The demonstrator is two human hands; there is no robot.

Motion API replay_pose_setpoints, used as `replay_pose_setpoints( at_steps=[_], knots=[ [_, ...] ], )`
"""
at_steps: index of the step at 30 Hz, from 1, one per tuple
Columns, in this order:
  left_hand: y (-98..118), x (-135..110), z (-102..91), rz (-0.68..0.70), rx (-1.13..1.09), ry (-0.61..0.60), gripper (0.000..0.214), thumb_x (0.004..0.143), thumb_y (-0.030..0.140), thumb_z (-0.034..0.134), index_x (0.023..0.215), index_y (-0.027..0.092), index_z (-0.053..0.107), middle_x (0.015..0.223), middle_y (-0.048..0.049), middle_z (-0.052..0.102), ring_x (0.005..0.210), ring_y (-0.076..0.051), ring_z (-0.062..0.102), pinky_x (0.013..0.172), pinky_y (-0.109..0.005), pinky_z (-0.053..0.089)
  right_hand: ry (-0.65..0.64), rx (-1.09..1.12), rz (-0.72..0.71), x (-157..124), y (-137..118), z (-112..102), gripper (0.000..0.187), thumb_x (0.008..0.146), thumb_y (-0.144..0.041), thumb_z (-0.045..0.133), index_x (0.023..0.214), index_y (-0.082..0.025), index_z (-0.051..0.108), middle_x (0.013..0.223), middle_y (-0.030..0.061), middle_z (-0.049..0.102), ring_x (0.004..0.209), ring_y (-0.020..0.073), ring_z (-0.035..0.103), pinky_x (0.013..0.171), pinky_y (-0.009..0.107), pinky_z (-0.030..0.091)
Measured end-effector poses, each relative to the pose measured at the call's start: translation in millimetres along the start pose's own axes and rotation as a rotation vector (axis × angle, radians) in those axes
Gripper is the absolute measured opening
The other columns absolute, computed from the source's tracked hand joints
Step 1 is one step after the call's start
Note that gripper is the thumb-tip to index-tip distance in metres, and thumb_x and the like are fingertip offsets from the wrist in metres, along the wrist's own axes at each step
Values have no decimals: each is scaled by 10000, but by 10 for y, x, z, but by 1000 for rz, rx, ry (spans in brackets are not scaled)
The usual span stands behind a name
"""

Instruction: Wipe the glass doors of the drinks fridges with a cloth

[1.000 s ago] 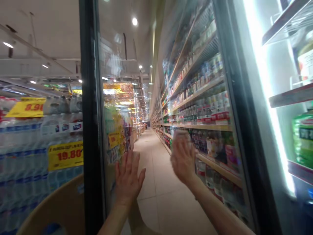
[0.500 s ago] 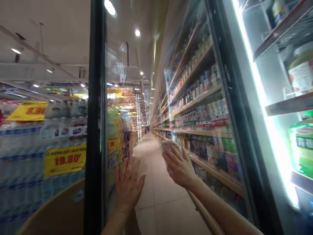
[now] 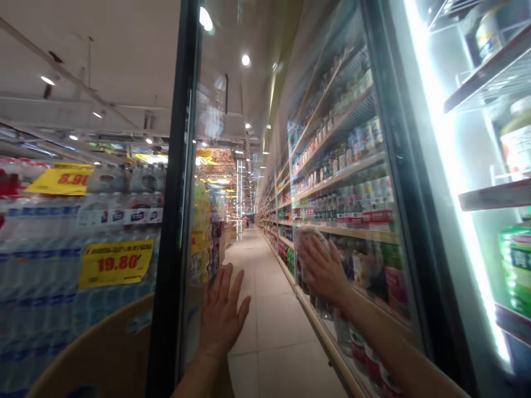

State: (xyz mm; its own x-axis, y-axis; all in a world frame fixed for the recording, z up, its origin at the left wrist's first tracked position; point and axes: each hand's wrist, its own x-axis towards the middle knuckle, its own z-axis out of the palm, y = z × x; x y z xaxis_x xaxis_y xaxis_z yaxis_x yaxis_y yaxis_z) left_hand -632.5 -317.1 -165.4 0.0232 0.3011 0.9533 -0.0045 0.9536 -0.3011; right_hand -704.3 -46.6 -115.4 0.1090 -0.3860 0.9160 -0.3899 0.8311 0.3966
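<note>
A dark-framed glass door [image 3: 172, 221] stands open in front of me, and the aisle shows through or in its pane. My left hand [image 3: 224, 318] lies flat on the lower left part of the glass, fingers spread and holding nothing. A pale cloth [image 3: 305, 236] is under the fingers of my right hand [image 3: 326, 271], which presses it against the pane on the right. Most of the cloth is hidden by that hand, and slight blur softens its outline.
To the right, a lit cooler shelf [image 3: 493, 193] holds bottles and a green pack [image 3: 514, 265]. Packs of bottled water [image 3: 41, 265] with yellow price signs [image 3: 116, 264] are stacked at left. A brown curved board [image 3: 103, 342] stands below them.
My right hand has moved to the right across the glass with the cloth. My left hand stays flat on the pane. The whole view has shifted slightly.
</note>
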Motion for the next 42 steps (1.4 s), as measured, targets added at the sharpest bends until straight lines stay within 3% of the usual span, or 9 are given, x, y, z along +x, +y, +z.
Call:
replay_pose_setpoints(
  at_steps=[6,10,13,20,27,29,33,35,42],
  knots=[
    [1,-19,3,0,20,-14,636,850,261,503,1432,177,263,1441,-147,366,1413,-218,148,1150,-453,102,118,-118,565,126,269,0,562,866,-290,367,1409,-150,340,1432,154,388,1367,308,269,1063,573,233],
    [5,-15,1,10,34,-13,624,846,256,510,1421,159,289,1420,-166,394,1416,-214,139,1147,-453,109,-14,14,126,99,-369,41,552,840,-248,415,1391,-229,377,1411,66,442,1377,241,253,1124,500,150],
    [-2,-12,0,12,33,-18,645,848,249,512,1434,168,256,1427,-164,382,1415,-212,139,1144,-455,117,-30,52,-27,-115,-421,23,508,845,-249,422,1353,-269,427,1373,31,489,1362,206,285,1142,470,114],
    [-8,-20,13,3,-1,-10,674,852,260,501,1452,211,196,1465,-120,321,1406,-218,175,1150,-451,118,171,-171,747,-490,689,-58,585,871,-299,347,1442,-197,270,1437,166,371,1356,342,286,997,617,301],
    [3,-5,-1,-6,4,-7,675,859,249,499,1454,208,184,1476,-125,300,1409,-220,161,1149,-458,125,-19,18,95,-209,-157,-24,559,823,-232,436,1378,-283,388,1395,50,462,1368,227,287,1123,490,179],
    [5,-2,-10,7,14,-6,678,857,251,501,1454,198,184,1479,-133,289,1411,-223,153,1148,-462,124,20,10,167,-231,-39,-49,565,824,-231,430,1385,-277,379,1403,60,451,1364,234,294,1119,500,179],
    [20,-2,-31,18,19,-7,680,848,253,512,1451,196,201,1478,-134,292,1411,-224,153,1148,-461,122,182,-94,660,-207,437,-54,593,854,-280,369,1435,-195,288,1443,146,372,1355,312,295,1044,573,269],
    [31,1,-42,12,18,-11,676,846,252,516,1448,194,213,1473,-135,303,1409,-227,161,1148,-462,124,175,-86,698,-93,385,-29,607,860,-289,360,1448,-181,252,1450,153,359,1361,318,281,1038,581,272],
    [19,0,-27,14,40,-7,676,852,252,510,1450,200,200,1469,-129,312,1405,-225,176,1145,-466,143,-3,126,-77,115,-577,26,530,841,-265,433,1370,-250,405,1381,31,484,1373,196,263,1153,453,88]
  ],
)
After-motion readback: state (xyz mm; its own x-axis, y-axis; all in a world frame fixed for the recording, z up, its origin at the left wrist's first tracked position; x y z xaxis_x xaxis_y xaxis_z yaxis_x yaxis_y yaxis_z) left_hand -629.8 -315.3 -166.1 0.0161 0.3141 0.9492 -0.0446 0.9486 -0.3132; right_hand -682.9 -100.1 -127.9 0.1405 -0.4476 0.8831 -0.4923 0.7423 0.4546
